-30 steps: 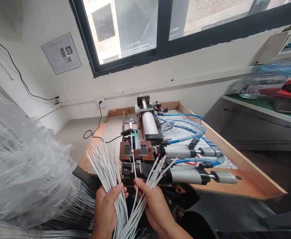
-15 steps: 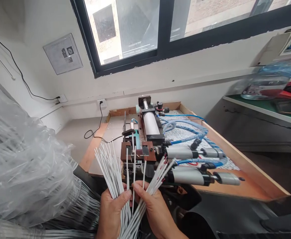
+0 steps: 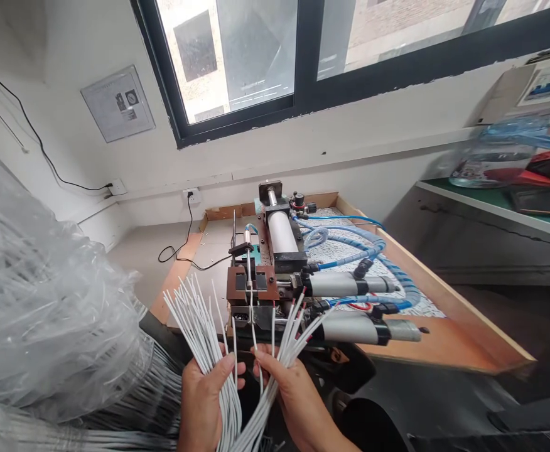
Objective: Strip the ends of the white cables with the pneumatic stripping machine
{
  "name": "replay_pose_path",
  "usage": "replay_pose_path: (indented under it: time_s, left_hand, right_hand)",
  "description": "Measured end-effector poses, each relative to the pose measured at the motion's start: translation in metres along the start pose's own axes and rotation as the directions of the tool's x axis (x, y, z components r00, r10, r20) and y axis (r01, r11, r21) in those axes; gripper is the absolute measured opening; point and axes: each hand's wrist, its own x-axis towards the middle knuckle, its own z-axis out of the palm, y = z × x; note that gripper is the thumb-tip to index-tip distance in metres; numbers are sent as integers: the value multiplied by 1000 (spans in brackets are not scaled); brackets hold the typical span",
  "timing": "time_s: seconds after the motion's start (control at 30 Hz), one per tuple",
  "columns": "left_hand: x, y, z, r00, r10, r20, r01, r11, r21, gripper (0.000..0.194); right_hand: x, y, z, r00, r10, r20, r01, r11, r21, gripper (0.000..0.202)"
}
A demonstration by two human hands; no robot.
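My left hand (image 3: 204, 395) is closed round a thick bundle of white wires (image 3: 194, 326) that fans out upward. In my right hand (image 3: 289, 389) is a smaller bundle of white wires (image 3: 298, 333), some with reddish tips. Between thumb and finger of that hand a single white wire (image 3: 255, 333) stands up, its upper end in the brown jaws (image 3: 251, 282) of a machine. Both bundles cross low down between my hands. White air cylinders (image 3: 350, 284) extend right from the machine, just beyond my hands.
A low wooden-edged tray (image 3: 444, 314) surrounds the machine, with blue hoses (image 3: 373, 248) at its right. Wires wrapped in clear plastic (image 3: 58, 301) are piled at the left. A green shelf (image 3: 491, 198) on the right holds a clear jug (image 3: 491, 154).
The machine's jaws and cylinder rods have shifted left, and the jaws now meet the single wire. My left hand and its bundle have moved slightly left.
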Motion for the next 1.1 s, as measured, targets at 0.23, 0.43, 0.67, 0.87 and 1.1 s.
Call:
replay_pose_path:
  time_s: [0.23, 0.43, 0.67, 0.87, 1.1]
  left_hand:
    - [-3, 2, 3, 994, 96, 61, -91, 993, -81, 12]
    - [-1, 8, 7, 995, 75, 61, -70, 994, -79, 12]
    - [10, 22, 17, 995, 100, 2, -99, 990, -96, 21]
    - [13, 24, 22, 988, 153, -10, -153, 984, -88, 19]
    - [13, 33, 31, 989, 145, -41, -148, 985, -88, 20]
  right_hand:
    - [-5, 11, 2, 990, 19, 139, -3, 993, -119, 19]
    - [-5, 14, 3, 990, -140, 34, 143, 984, -102, 19]
    - [8, 5, 6, 980, -150, -129, 152, 988, 6, 19]
    - [10, 8, 3, 993, -115, 2, 115, 992, -56, 21]
    - [17, 8, 8, 982, -93, -161, 114, 986, 122, 19]
